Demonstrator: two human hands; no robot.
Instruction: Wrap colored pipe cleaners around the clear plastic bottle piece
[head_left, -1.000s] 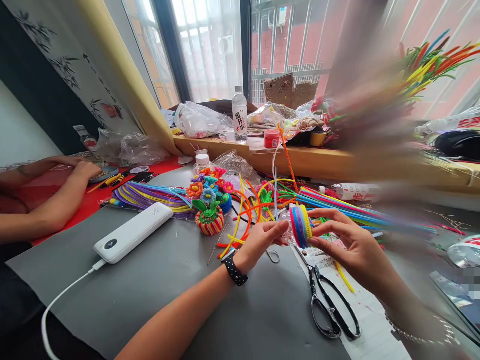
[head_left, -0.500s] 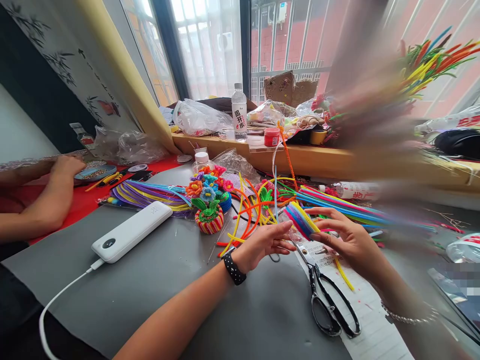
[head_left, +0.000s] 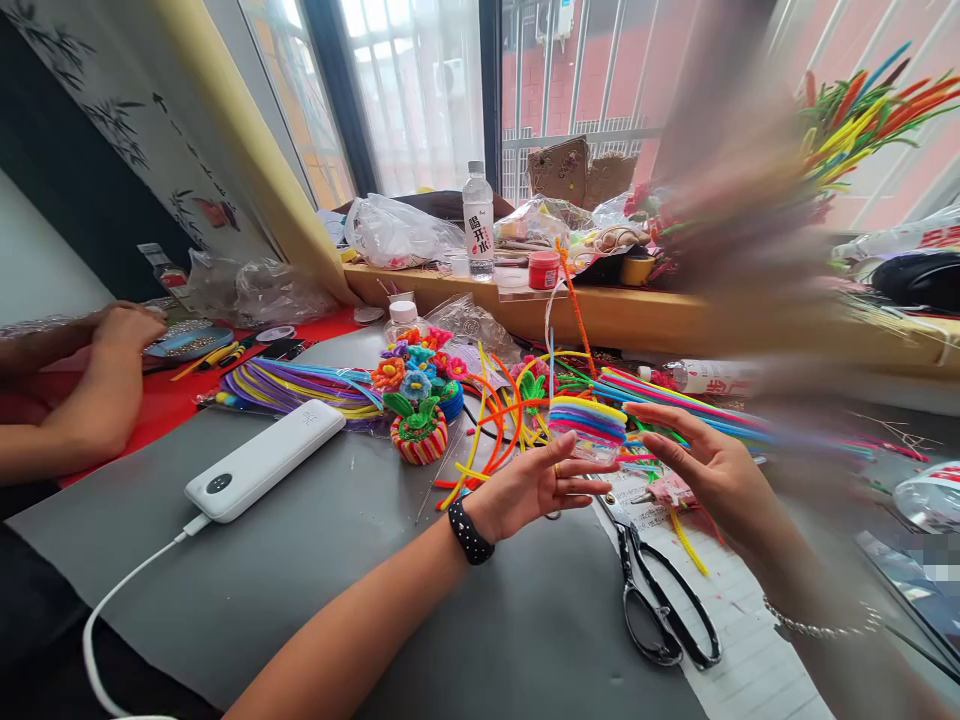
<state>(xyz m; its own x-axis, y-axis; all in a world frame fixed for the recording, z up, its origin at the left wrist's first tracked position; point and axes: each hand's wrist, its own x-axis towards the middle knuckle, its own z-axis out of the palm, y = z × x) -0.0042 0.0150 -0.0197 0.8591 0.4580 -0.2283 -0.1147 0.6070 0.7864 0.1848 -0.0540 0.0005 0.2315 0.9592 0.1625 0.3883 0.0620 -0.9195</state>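
Observation:
A small clear cup-like container has yellow, blue, purple and pink pipe cleaners wound round it. My left hand is palm up, supporting it, the thumb at its left side and the outstretched fingers beneath. Just right of the container is my right hand, thumb and fingers apart, the fingertips close to its rim; whether they touch I cannot tell. Below the hands lie black-handled scissors, partly on a lined paper sheet. A pot of pipe-cleaner flowers stands left of my left hand.
A white power bank with a cable lies at left. Loose orange and yellow pipe cleaners and a purple-yellow bundle spread behind. A water bottle stands on the sill. Another person's arm rests at far left.
The wrapped container has turned from a tilt to nearly upright, its clear lower part now showing. My right hand's fingers have come off it and opened. My left hand has moved slightly right.

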